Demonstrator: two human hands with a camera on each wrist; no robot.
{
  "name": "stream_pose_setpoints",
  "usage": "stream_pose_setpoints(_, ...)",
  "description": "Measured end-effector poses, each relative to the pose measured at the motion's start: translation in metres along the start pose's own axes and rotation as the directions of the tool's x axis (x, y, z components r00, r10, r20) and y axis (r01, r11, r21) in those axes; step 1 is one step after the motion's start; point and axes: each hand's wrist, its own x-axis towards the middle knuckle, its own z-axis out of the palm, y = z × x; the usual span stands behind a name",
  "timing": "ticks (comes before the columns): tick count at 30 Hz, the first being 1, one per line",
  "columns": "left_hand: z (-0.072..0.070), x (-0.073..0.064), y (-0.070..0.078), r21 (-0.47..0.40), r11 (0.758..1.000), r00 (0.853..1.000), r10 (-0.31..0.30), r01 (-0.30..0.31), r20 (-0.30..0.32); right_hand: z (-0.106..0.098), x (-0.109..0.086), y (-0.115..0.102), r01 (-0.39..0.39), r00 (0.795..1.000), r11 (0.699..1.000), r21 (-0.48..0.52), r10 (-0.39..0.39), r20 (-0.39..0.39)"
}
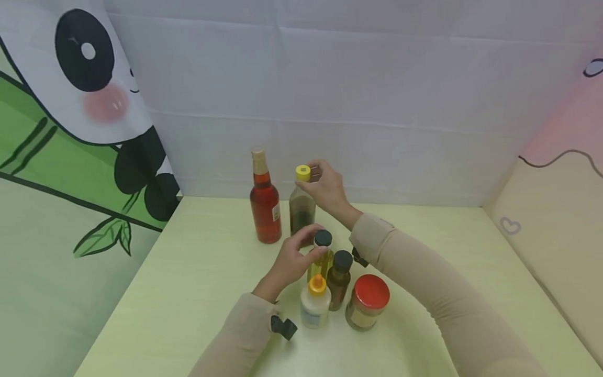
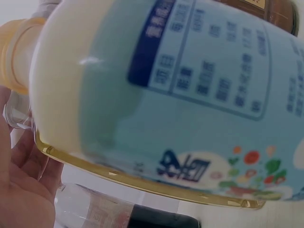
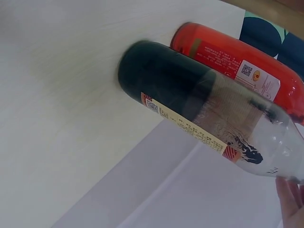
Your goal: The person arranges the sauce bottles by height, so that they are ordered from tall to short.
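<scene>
In the head view my right hand holds a clear bottle of dark liquid by its neck, just at the yellow cap. The right wrist view shows this bottle with a narrow label, its base on the table. My left hand curls round a dark-capped bottle of yellow oil, thumb in front and fingers behind. A white squeeze bottle with an orange tip stands just nearer; in the left wrist view its blue label hides most of the oil bottle.
A tall bottle of red liquid stands left of the yellow-capped bottle. A brown bottle with a black cap and a red-lidded jar are close on the right. A white cloth wall rises behind the table.
</scene>
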Motion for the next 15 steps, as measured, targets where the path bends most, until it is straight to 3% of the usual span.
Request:
stream_pose_setpoints(2,-0.0009,-0.0002,0.0075,-0.005,1.000,1.000,0.008,-0.008,0.003,0.0009,0.0004,0.0000,-0.004,1.000,1.000,0.000,0.004,0.003)
stream_pose_setpoints(15,-0.0039,0.0006,0.0101,0.014,1.000,1.000,0.021,-0.021,0.004,0.0081,0.0060,-0.0056,-0.011,0.999,1.000,-0.003,0.011,0.047)
